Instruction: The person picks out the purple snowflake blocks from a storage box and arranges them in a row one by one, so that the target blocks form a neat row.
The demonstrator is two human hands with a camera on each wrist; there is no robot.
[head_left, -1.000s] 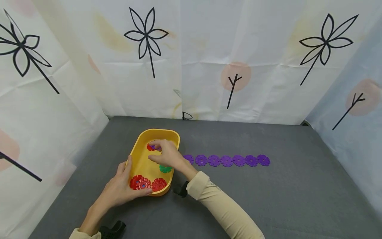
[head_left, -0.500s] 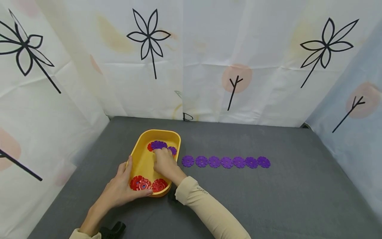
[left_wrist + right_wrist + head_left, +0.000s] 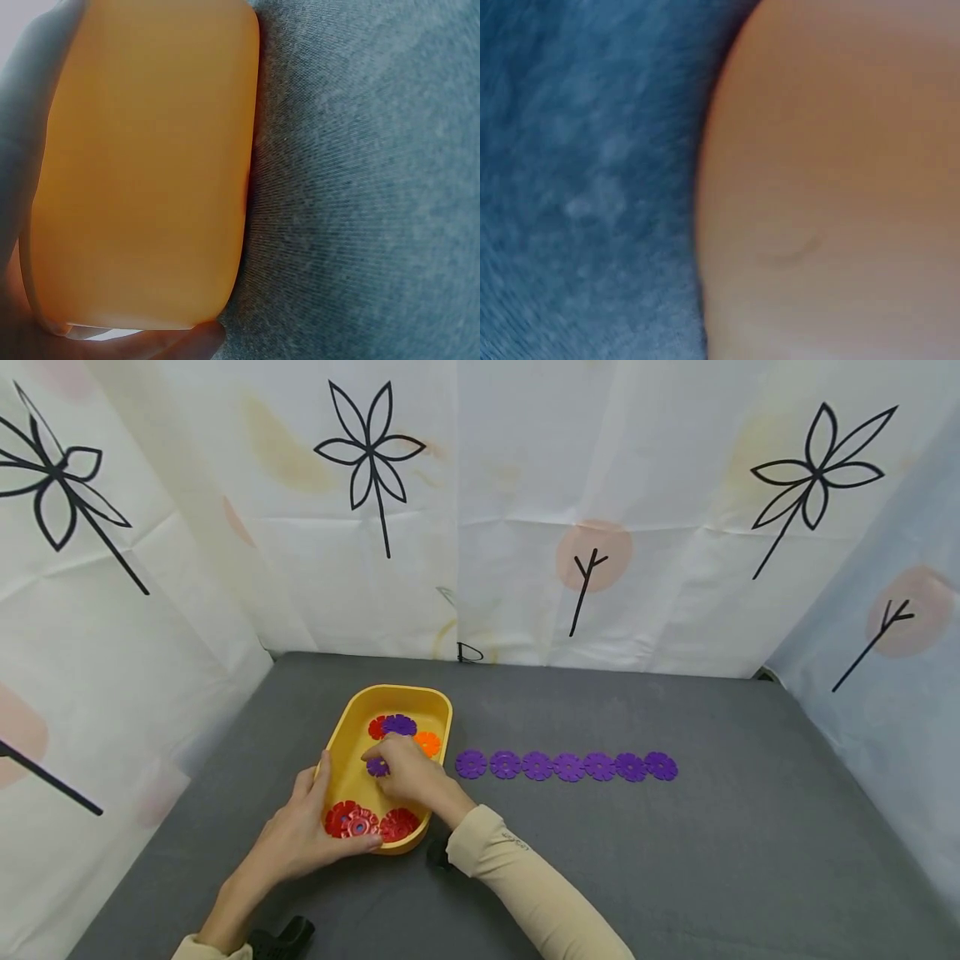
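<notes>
In the head view, my left hand [image 3: 296, 831] grips the near-left corner of a yellow tray [image 3: 341, 752], thumb along the near rim and fingers along the left side. The left wrist view shows the tray's outer wall [image 3: 150, 165] within that grip. My right hand [image 3: 408, 770] reaches into the tray, with a purple flower-shaped disc [image 3: 378, 767] between thumb and forefinger. Beyond it lie another purple flower disc [image 3: 400, 725], a red one [image 3: 377, 727] and an orange one [image 3: 428, 743]. Red flower discs [image 3: 399, 824] fill the near end. The right wrist view shows mostly the tray's blurred wall [image 3: 832, 165].
Right of the tray, a row of several purple flower discs [image 3: 568, 767] runs across the grey cloth-covered table [image 3: 712, 843]. White printed curtains [image 3: 510, 468] enclose the back and sides.
The right hand dipped deeper into the tray, then drew back slightly leftward with a purple disc at its fingertips. The orange disc is uncovered and the green one is out of sight. Left hand unmoved.
</notes>
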